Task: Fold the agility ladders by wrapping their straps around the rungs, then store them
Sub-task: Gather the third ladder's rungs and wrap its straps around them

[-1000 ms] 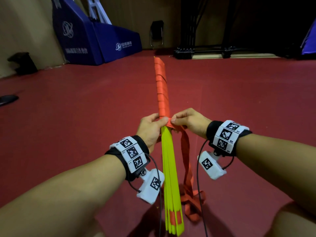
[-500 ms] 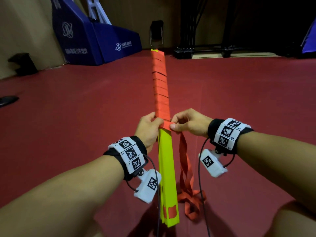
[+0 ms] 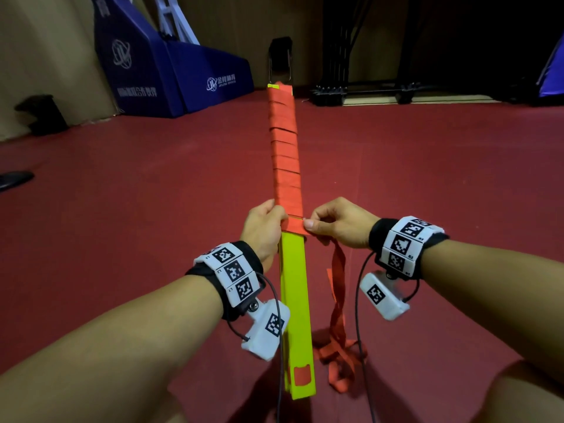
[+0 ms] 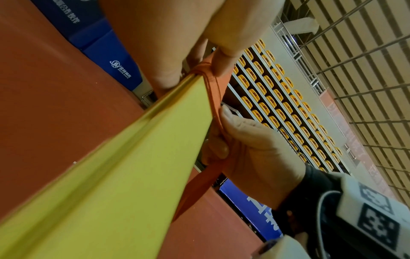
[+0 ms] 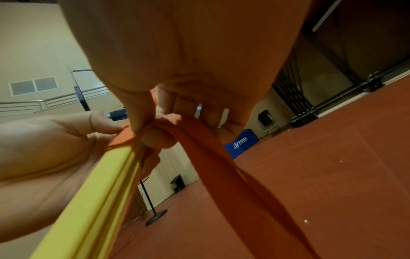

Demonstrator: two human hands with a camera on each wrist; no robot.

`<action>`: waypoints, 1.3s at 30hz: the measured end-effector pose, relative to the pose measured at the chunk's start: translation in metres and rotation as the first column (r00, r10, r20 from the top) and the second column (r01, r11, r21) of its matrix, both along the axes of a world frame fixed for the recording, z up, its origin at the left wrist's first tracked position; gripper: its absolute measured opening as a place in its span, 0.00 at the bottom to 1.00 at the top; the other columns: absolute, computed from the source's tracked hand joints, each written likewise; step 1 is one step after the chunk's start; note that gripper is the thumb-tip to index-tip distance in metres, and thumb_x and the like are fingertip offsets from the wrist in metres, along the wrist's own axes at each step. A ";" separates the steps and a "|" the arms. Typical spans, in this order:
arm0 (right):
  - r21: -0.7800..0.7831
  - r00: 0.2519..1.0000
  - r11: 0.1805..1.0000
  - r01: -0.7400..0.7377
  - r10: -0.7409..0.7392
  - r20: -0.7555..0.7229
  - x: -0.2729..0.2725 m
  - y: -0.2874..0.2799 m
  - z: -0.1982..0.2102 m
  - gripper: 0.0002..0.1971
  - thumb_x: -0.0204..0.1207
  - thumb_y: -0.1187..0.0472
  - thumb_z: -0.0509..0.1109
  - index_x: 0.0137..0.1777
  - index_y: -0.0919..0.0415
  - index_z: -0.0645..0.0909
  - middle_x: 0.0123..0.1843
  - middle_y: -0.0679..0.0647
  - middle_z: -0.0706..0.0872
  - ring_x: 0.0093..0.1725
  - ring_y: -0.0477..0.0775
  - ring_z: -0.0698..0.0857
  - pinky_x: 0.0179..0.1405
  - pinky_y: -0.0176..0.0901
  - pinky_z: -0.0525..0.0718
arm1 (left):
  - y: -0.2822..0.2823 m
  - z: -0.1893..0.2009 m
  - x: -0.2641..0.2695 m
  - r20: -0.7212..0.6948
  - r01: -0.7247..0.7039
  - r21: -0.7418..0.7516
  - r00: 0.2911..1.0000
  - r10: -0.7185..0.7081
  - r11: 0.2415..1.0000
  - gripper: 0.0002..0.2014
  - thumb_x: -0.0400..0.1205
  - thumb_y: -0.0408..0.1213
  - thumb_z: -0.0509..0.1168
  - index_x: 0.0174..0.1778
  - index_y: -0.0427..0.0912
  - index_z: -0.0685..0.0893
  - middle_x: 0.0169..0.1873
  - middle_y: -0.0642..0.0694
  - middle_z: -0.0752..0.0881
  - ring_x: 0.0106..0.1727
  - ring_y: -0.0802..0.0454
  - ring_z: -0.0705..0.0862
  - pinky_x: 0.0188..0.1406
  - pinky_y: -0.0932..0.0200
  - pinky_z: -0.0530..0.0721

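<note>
Strap [image 3: 336, 279] in R hand [image 3: 338, 225]

rungs [image 3: 295, 288]: frame centre, running bottom to top
left hand [image 3: 263, 232]: left of rungs
right hand [image 3: 338, 222]: right of rungs
strap [image 3: 337, 303]: lower right of rungs

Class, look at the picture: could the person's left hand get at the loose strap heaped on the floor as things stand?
Probably not at once. The left hand grips the yellow rungs at the wrap's edge, and the strap heap lies on the floor across the bundle, on the right hand's side.
</note>
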State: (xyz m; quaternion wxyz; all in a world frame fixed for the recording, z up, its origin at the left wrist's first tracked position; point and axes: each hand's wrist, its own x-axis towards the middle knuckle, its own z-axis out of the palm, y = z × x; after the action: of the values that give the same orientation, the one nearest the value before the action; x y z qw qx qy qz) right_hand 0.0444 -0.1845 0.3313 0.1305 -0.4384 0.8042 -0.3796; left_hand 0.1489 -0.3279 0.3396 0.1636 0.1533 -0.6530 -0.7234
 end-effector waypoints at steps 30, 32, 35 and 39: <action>-0.349 0.959 0.897 0.273 -0.284 0.019 0.015 -0.017 0.009 0.12 0.76 0.58 0.79 0.34 0.58 0.82 0.30 0.53 0.91 0.33 0.50 0.91 0.44 0.52 0.90 | 0.007 -0.011 -0.014 -0.104 0.110 0.194 0.990 -0.091 0.975 0.21 0.90 0.28 0.57 0.78 0.50 0.74 0.56 0.33 0.88 0.52 0.43 0.88 0.55 0.52 0.88; -0.346 0.958 0.897 0.275 -0.285 0.025 0.015 -0.016 0.009 0.11 0.76 0.58 0.79 0.35 0.59 0.83 0.30 0.53 0.90 0.31 0.48 0.90 0.41 0.49 0.88 | 0.006 -0.010 -0.014 -0.105 0.140 0.222 0.987 -0.119 0.965 0.28 0.82 0.25 0.62 0.79 0.48 0.73 0.53 0.34 0.87 0.52 0.41 0.86 0.55 0.50 0.85; -0.350 0.967 0.903 0.250 -0.250 0.045 0.017 -0.018 0.010 0.12 0.76 0.57 0.78 0.36 0.62 0.85 0.27 0.47 0.88 0.28 0.43 0.84 0.36 0.44 0.83 | 0.006 -0.007 -0.012 -0.083 0.135 0.183 0.989 -0.122 0.974 0.42 0.61 0.24 0.62 0.76 0.47 0.73 0.46 0.37 0.83 0.45 0.44 0.84 0.41 0.54 0.83; -0.394 0.979 0.897 0.200 -0.162 0.127 0.016 -0.018 0.014 0.11 0.79 0.58 0.76 0.36 0.59 0.83 0.25 0.44 0.82 0.26 0.43 0.77 0.31 0.39 0.76 | 0.009 -0.006 -0.012 -0.056 0.103 0.022 0.993 -0.102 0.994 0.46 0.57 0.24 0.64 0.77 0.47 0.70 0.42 0.41 0.80 0.40 0.47 0.82 0.32 0.55 0.80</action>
State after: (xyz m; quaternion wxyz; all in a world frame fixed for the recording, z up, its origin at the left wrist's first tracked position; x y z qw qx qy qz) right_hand 0.0606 -0.2024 0.3453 0.0377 -0.3614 0.7386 -0.5678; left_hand 0.1368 -0.3192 0.3334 0.1420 0.1018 -0.6462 -0.7429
